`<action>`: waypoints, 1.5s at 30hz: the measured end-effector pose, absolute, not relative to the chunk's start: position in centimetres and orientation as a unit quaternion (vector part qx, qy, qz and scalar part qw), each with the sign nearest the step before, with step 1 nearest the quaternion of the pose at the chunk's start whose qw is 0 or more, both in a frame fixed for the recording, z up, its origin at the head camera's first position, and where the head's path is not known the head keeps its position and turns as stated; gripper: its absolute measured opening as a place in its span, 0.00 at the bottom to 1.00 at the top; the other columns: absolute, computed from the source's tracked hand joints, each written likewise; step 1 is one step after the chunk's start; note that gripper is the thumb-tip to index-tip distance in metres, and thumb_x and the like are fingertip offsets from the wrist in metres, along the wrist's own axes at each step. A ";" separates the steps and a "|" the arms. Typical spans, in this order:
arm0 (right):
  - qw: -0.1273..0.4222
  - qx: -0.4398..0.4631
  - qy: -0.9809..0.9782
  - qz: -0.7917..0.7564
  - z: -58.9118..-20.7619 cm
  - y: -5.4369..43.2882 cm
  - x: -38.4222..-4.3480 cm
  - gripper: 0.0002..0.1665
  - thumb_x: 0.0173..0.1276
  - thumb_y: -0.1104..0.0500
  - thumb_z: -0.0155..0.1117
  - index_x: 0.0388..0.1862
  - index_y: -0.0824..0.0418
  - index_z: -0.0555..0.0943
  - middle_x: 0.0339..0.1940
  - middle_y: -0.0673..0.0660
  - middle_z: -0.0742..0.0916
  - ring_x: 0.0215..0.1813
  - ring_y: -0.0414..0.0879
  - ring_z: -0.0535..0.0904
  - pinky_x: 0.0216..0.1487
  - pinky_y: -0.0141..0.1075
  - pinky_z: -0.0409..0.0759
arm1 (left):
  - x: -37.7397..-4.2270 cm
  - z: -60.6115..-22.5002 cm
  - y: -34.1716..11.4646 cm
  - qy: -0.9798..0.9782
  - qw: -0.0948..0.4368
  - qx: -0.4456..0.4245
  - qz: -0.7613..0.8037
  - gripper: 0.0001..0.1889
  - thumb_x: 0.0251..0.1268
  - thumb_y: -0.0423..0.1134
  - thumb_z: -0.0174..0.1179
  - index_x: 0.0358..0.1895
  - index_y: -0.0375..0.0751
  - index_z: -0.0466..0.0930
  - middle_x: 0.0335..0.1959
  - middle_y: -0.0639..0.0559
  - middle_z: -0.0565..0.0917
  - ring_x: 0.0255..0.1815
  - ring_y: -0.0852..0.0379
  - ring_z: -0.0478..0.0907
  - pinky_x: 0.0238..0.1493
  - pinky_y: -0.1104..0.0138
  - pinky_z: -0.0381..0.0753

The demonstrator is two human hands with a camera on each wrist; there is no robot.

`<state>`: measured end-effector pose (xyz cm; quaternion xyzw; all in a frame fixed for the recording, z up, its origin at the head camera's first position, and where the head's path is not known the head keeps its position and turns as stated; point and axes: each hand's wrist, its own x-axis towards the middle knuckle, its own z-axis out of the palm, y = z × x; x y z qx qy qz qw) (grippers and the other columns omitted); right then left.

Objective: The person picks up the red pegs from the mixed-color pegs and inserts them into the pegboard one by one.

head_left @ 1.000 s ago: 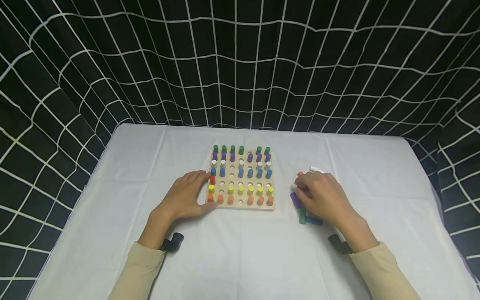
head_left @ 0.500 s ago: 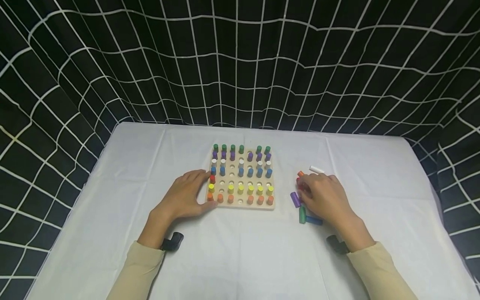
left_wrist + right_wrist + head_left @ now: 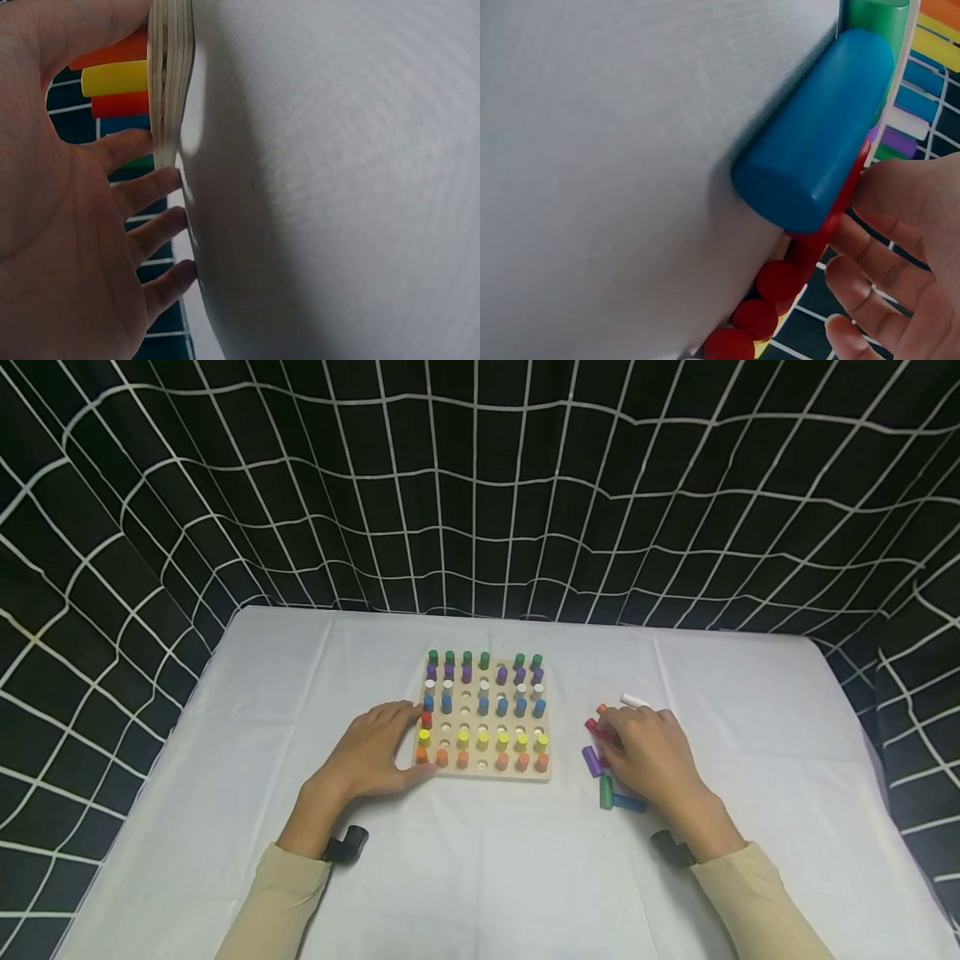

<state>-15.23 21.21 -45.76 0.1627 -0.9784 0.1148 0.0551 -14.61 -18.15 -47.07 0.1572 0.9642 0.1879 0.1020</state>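
A wooden pegboard [image 3: 492,719] carries rows of coloured pegs, with several holes bare. My left hand [image 3: 365,754] holds its near left corner, thumb at the front edge and index finger at the left side; the other fingertips rest on the cloth in the left wrist view. Right of the board, my right hand [image 3: 648,752] is over a loose group of red pegs [image 3: 591,724], partly hidden beneath it. In the right wrist view, thumb and index fingertips are right at a red peg [image 3: 810,251]; I cannot tell whether they pinch it. More red pegs [image 3: 755,319] lie alongside.
Around my right hand lie an orange peg [image 3: 602,709], a white peg [image 3: 633,701], a purple peg [image 3: 592,762], a green peg [image 3: 606,792] and a blue peg [image 3: 628,803]. White cloth covers the table [image 3: 480,877]. Dark grid-patterned curtains [image 3: 495,502] stand behind and at the sides.
My right hand has shifted slightly among the loose pegs, and red pegs now show beside its fingers that were hidden a second ago. My left hand has stayed at the board.
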 end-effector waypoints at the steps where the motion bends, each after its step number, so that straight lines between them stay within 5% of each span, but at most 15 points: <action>1: 0.054 0.162 -0.978 0.115 -45.7 21.2 -15.2 0.10 0.65 0.62 0.75 0.45 0.60 0.89 0.33 0.56 0.92 0.39 0.54 0.84 0.44 0.49 0.76 | -14.6 -47.1 -18.2 0.964 0.102 0.157 0.188 0.50 0.62 0.68 0.63 0.83 0.46 0.62 0.83 0.44 0.67 0.86 0.40 0.60 0.86 0.41 0.61; 21: 0.043 0.139 -0.985 0.090 -45.5 21.9 -14.3 0.12 0.66 0.55 0.72 0.41 0.63 0.90 0.32 0.58 0.91 0.37 0.54 0.81 0.38 0.46 0.72 | -14.1 -47.6 -17.7 0.963 0.091 0.167 0.191 0.49 0.64 0.67 0.62 0.83 0.45 0.62 0.82 0.44 0.69 0.85 0.41 0.62 0.86 0.43 0.62; 32: 0.056 0.150 -0.983 0.094 -44.2 22.0 -14.6 0.10 0.66 0.56 0.75 0.38 0.63 0.88 0.21 0.52 0.83 0.29 0.49 0.75 0.34 0.42 0.70 | -14.2 -47.2 -17.9 0.964 0.094 0.163 0.185 0.49 0.64 0.67 0.62 0.83 0.45 0.61 0.83 0.43 0.68 0.85 0.39 0.61 0.86 0.42 0.61; 45: 0.043 0.169 -0.979 0.104 -42.9 21.3 -15.2 0.10 0.66 0.62 0.74 0.45 0.62 0.90 0.36 0.59 0.93 0.34 0.51 0.85 0.37 0.47 0.84 | -14.4 -47.1 -18.1 0.965 0.093 0.158 0.190 0.48 0.62 0.66 0.63 0.83 0.46 0.63 0.82 0.43 0.68 0.85 0.39 0.61 0.85 0.41 0.61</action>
